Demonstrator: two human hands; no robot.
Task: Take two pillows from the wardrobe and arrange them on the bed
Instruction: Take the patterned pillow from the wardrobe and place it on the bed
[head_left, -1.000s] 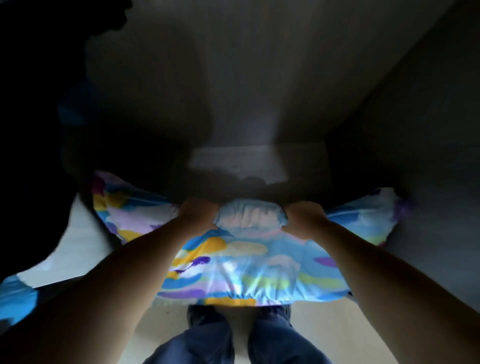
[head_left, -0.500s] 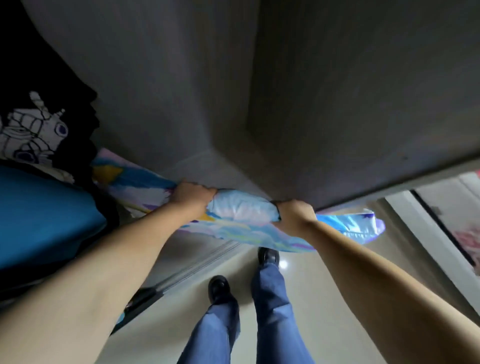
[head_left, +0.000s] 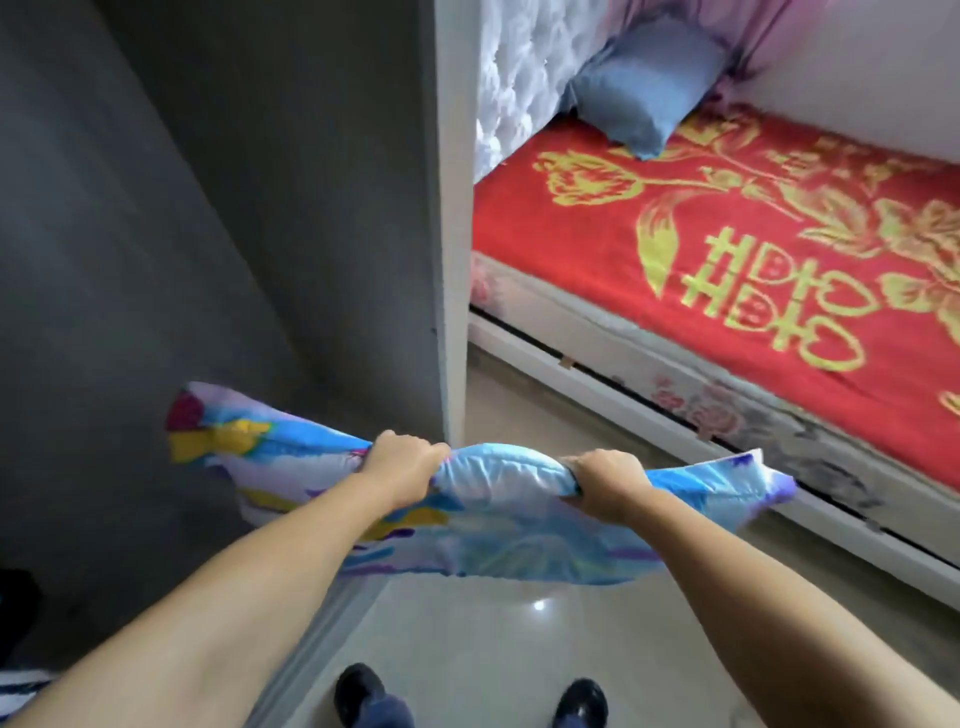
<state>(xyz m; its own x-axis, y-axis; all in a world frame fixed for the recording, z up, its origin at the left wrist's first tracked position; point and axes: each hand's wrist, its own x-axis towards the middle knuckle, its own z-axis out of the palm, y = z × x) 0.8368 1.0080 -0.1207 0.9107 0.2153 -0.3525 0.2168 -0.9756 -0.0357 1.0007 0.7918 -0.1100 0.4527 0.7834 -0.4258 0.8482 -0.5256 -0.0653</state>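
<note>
A colourful blue, purple and yellow pillow (head_left: 498, 525) hangs in the air in front of me, stretched sideways above the floor. My left hand (head_left: 402, 467) grips its upper edge left of the middle, and my right hand (head_left: 605, 480) grips the same edge a little to the right. The bed (head_left: 779, 260), covered with a red blanket bearing gold flowers, lies at the upper right. A plain blue pillow (head_left: 647, 83) leans against the quilted white headboard (head_left: 511, 78) at the bed's head. The grey wardrobe interior (head_left: 208, 234) fills the left side.
The wardrobe's white side panel (head_left: 454, 208) stands upright between the wardrobe and the bed. Glossy beige floor (head_left: 519, 623) runs along the bed's white base (head_left: 675, 415). My two dark shoes (head_left: 363, 701) show at the bottom edge.
The view has swung right from the wardrobe's inside toward the bed. The colourful pillow has come out of the wardrobe, held by both hands as before.
</note>
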